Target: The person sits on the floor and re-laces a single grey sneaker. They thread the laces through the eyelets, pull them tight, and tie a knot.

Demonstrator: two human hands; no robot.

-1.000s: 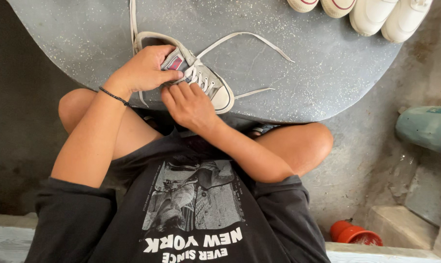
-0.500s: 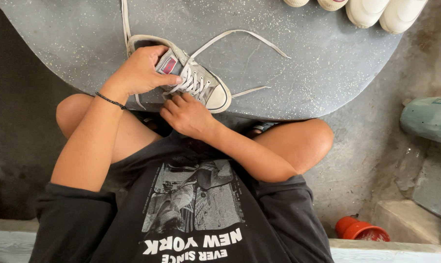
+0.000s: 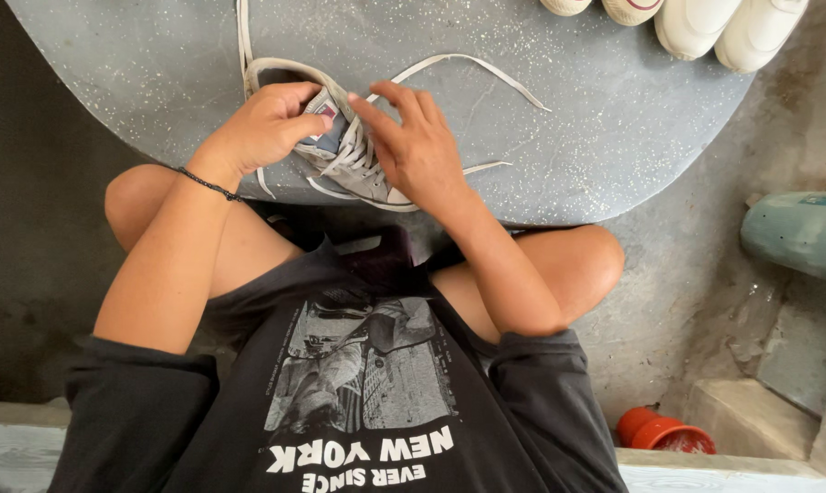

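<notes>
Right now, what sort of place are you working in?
Probably a bare concrete yard or workshop corner where shoes are handled. The person sits at a low speckled grey table, both hands on a grey laced sneaker. White shoes line the table's far edge, over a rough concrete floor.

Shoe on table, between left hand at nine o'clock and right hand at three, more shoes toward one o'clock.

A grey canvas sneaker with loose white laces lies near the speckled grey table's front edge.
</notes>
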